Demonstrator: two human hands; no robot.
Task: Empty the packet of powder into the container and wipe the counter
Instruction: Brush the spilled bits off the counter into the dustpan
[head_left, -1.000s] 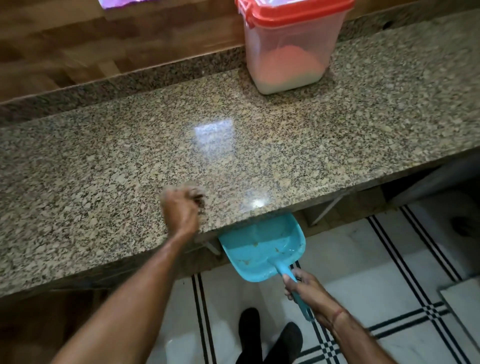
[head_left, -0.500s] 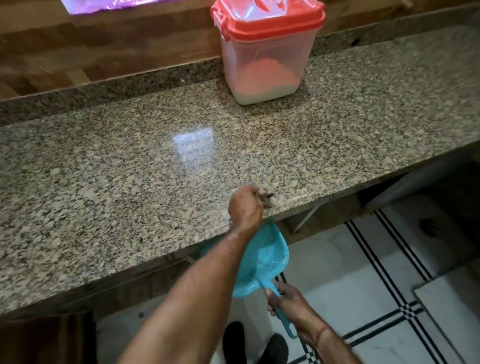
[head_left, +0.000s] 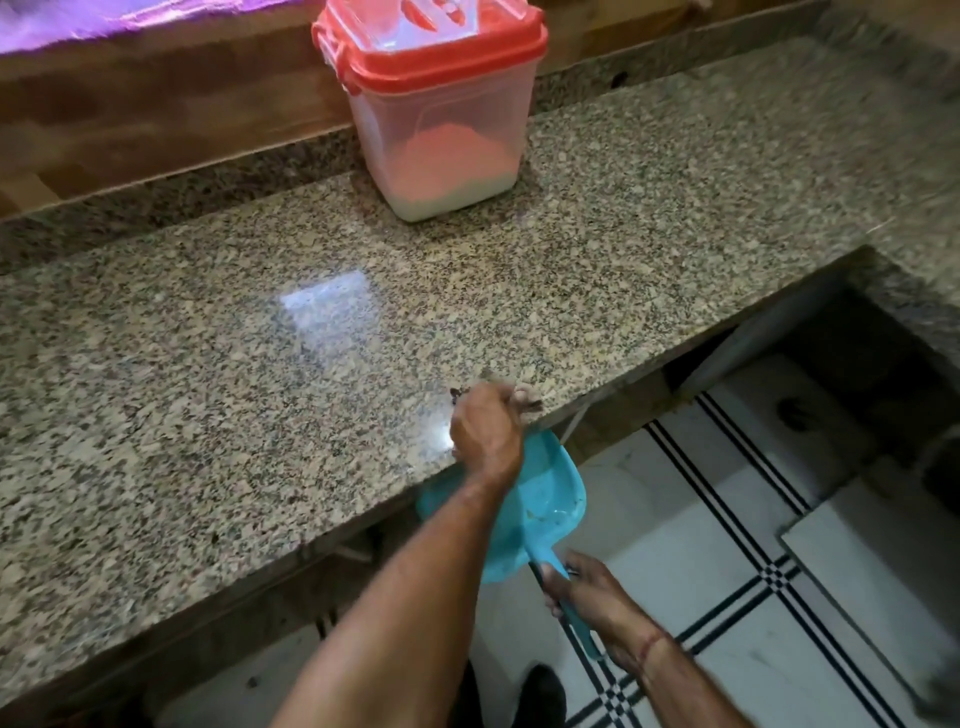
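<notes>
Turquoise dustpan (head_left: 540, 499) handle clenched in right hand (head_left: 597, 597); left hand (head_left: 485, 431) fisted at counter (head_left: 260, 389) edge.

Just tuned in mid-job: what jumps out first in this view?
The container with its bright red lid shut stands at the back of the granite counter, powder heaped inside. At the front edge, the left hand is bunched around something small and blurred, right above a turquoise dustpan that the right hand holds by its handle below the counter edge.

Two bare forearms without sleeves; the left hand (head_left: 485, 434) has no jewellery visible, a thin red thread bracelet (head_left: 649, 644) circles the right wrist, and dark shoes (head_left: 540, 696) cover the feet.
</notes>
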